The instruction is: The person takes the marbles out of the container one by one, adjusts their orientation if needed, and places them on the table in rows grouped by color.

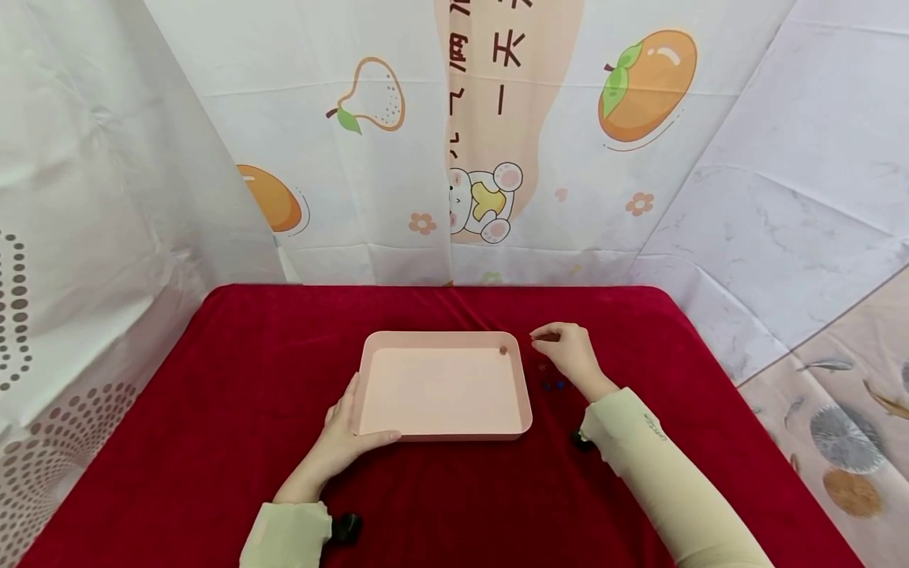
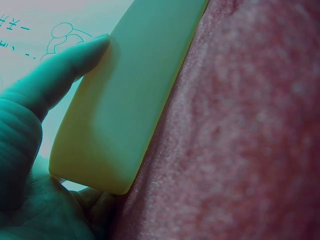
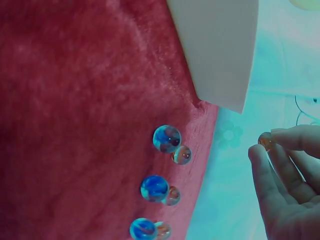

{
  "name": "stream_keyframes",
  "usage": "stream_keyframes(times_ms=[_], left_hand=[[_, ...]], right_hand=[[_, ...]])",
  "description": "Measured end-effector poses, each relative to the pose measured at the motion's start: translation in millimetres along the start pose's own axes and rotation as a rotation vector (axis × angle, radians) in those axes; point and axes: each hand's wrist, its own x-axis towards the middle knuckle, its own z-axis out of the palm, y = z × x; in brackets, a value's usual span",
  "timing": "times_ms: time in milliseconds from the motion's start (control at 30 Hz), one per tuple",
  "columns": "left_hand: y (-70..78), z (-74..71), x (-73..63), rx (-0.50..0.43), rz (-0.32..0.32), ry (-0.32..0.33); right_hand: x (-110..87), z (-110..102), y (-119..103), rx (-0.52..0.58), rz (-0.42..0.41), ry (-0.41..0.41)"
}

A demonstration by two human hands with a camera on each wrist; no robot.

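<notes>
My left hand (image 1: 339, 438) grips the near left corner of a shallow pale pink tray (image 1: 447, 435), thumb along the front wall and fingers by the left side. In the left wrist view the thumb presses on the tray wall (image 2: 125, 100). Beyond the tray's right edge, my right hand (image 1: 568, 353) is raised over the cloth. Its thumb and fingertips pinch a small amber marble (image 3: 266, 141). Inside the tray's far right corner lies a brownish marble (image 1: 503, 349).
Right of the tray, blue marbles (image 3: 154, 188) and smaller orange marbles (image 3: 181, 155) lie in rows on a red cloth (image 1: 213, 410). A printed curtain (image 1: 398, 181) hangs behind the table. White sheeting (image 1: 92, 158) hangs at the left.
</notes>
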Motion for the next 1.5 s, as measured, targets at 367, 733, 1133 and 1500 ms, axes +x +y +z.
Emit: stream_keyframes(times_ms=[367, 733, 1133, 1500], left_hand=[[-0.3, 0.2, 0.2, -0.012, 0.009, 0.003], [0.6, -0.3, -0.7, -0.014, -0.009, -0.005], [-0.1, 0.1, -1.2, -0.016, -0.029, -0.010], [0.5, 0.1, -0.8, -0.008, -0.011, -0.007]], right_hand=[[-2.8, -11.1, 20.6, 0.181, 0.125, -0.006], [-4.5, -30.2, 35.9, 0.323, 0.163, -0.033], [-2.9, -41.7, 56.7, 0.265, 0.188, -0.025], [-1.0, -49.3, 69.5, 0.022, 0.194, -0.032]])
